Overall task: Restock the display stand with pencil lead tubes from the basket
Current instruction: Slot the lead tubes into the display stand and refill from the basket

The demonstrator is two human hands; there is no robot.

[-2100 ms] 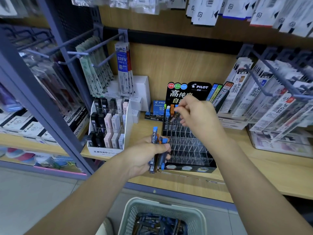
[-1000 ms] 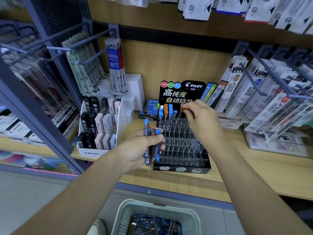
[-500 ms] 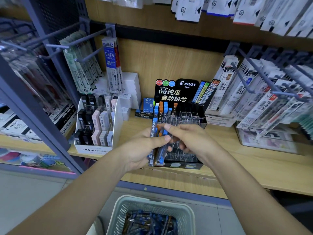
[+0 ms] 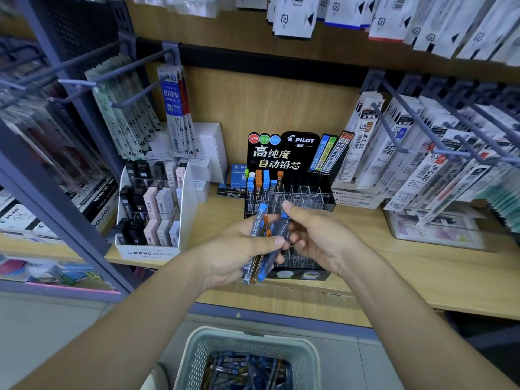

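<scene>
The black Pilot display stand stands on the wooden shelf, with clear slots and several blue and orange capped lead tubes in its back left rows. In front of it my left hand grips a bundle of lead tubes, blue and orange capped. My right hand pinches one blue capped tube at the bundle's right side. A pale green basket below holds several more tubes.
A white Mono lead box stands left of the stand. Refill packs hang on hooks to the right and left. A clear tray sits at the right on the shelf.
My right hand left the stand's back row, where it set a tube, and came back to the bundle. It now pinches a blue capped tube there. The left hand stayed put.
</scene>
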